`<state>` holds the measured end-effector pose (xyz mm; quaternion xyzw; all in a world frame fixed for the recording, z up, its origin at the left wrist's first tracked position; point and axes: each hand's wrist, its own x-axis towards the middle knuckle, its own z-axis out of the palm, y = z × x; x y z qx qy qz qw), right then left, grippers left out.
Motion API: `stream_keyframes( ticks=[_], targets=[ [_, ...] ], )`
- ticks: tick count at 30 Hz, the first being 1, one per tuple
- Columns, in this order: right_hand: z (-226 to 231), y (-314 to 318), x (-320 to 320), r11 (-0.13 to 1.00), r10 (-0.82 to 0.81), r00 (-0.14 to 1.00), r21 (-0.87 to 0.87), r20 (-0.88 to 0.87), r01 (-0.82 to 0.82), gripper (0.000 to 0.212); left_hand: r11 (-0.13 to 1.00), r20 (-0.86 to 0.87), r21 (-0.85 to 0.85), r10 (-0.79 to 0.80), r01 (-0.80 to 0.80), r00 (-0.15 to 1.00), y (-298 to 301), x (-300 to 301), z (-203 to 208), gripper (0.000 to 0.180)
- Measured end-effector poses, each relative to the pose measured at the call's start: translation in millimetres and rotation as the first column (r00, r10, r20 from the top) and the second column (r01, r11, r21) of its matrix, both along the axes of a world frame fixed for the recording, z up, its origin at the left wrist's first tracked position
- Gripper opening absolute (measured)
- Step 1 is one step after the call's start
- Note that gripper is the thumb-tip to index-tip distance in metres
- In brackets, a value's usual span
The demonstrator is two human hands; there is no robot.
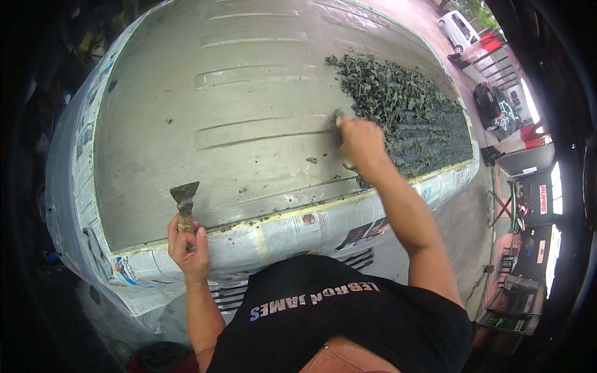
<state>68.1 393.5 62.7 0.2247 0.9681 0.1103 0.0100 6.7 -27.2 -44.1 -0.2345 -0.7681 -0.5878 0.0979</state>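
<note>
My left hand (pixel 188 255) is closed around the handle of a putty knife (pixel 185 198), its dark, crusted blade pointing away from me above the near edge of a ribbed metal vehicle roof (pixel 249 99). Out over the roof, my right hand (pixel 364 146) is closed on a small tool (pixel 339 119). Only its pale, blurred end shows past the fingers, so its kind is unclear. Just to the right of that hand lies a thick patch of wrinkled, flaking dark paint (pixel 404 99). Bare, dull grey metal with wet-looking streaks extends to the left.
Newspaper (pixel 292 233) and yellowish tape mask the roof's edges, with plastic sheeting (pixel 62 186) hanging at the left. Paint crumbs dot the metal. Beyond the right side stand a dark car (pixel 488 105), a white van (pixel 458 31) and a folding stand (pixel 505 202).
</note>
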Motion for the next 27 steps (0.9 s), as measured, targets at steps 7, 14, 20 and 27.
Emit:
stream_keyframes(
  ticks=[7,14,20,27],
  targets=[
    [83.8,80.8,0.7,0.986,-0.085,0.938,0.106,-0.336,0.127,0.021,1.000,0.017,0.017,0.021,-0.022,1.000,5.6,0.2,-1.0,0.031],
    [70.7,59.4,81.2,0.979,0.126,0.948,-0.120,-0.292,-0.166,0.022,0.999,0.039,0.038,0.017,-0.018,0.999,6.9,2.2,-2.9,0.031],
    [14.8,-6.3,159.4,0.896,0.444,0.894,0.014,-0.056,-0.444,0.034,1.000,0.014,0.007,-0.001,0.001,1.000,5.9,-0.8,-7.9,0.032],
    [-33.7,62.4,178.4,0.905,0.379,0.922,0.243,-0.078,-0.351,0.032,0.999,0.029,-0.041,0.001,0.000,1.000,6.6,-1.2,-4.8,0.033]
  ],
)
